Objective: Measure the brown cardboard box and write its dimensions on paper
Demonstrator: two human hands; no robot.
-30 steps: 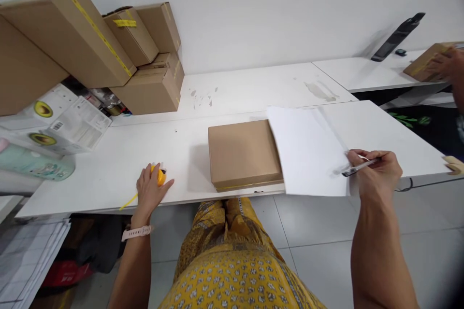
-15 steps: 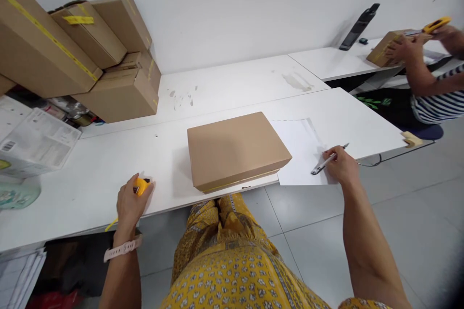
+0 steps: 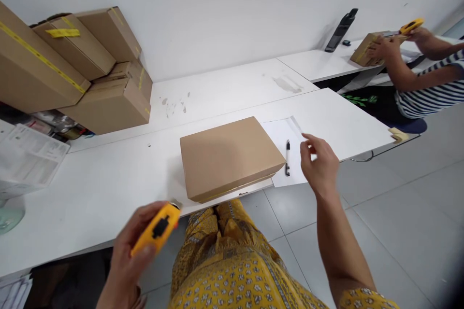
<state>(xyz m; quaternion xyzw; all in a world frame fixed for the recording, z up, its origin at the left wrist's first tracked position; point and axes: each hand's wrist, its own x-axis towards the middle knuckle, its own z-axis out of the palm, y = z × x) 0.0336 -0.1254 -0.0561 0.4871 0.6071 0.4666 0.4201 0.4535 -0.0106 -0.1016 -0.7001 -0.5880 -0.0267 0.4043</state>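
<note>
My left hand (image 3: 132,241) grips a yellow tape measure (image 3: 157,229) with a black patch on its side, held up off the table near its front edge. A closed brown cardboard box (image 3: 232,154) lies flat at the table's front edge, between my hands. White paper (image 3: 278,130) sticks out from beside the box on the right. On that paper rests a pen (image 3: 287,159) with a clear barrel and black ends. My right hand (image 3: 321,161) is just right of the pen, over the paper's right edge, its fingers bent but apart and holding nothing visible.
Several cardboard boxes (image 3: 108,101) are stacked at the left against the wall. A clear plastic container (image 3: 31,154) stands in front of them. At far right, a co-worker in a striped shirt (image 3: 431,89) holds a yellow cutter (image 3: 412,25) at another box (image 3: 366,50), near a black bottle (image 3: 340,31).
My right hand has let go of the pen, which now lies on the paper. My left hand has lifted the tape measure off the table and brought it closer to my body.
</note>
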